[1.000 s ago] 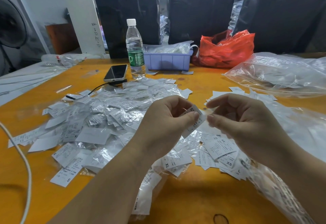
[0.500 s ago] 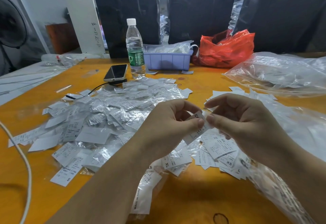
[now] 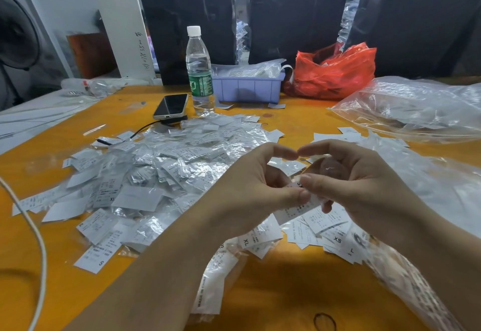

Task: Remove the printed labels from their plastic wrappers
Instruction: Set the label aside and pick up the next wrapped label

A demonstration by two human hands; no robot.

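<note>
label (image 3: 295, 209) in its clear wrapper sits pinched between both hands just above the bench (image 3: 273, 291), its long axis running from about 1 o'clock at the thumbs down toward 7 o'clock, where the free end hangs below the grip. left hand (image 3: 250, 187) and right hand (image 3: 364, 187) each clamp thumb and fingers on the upper end, thumb tips touching, so neither is nearer. any pull would likely run along that axis, though whether film or paper is held on each side cannot be told.
</note>
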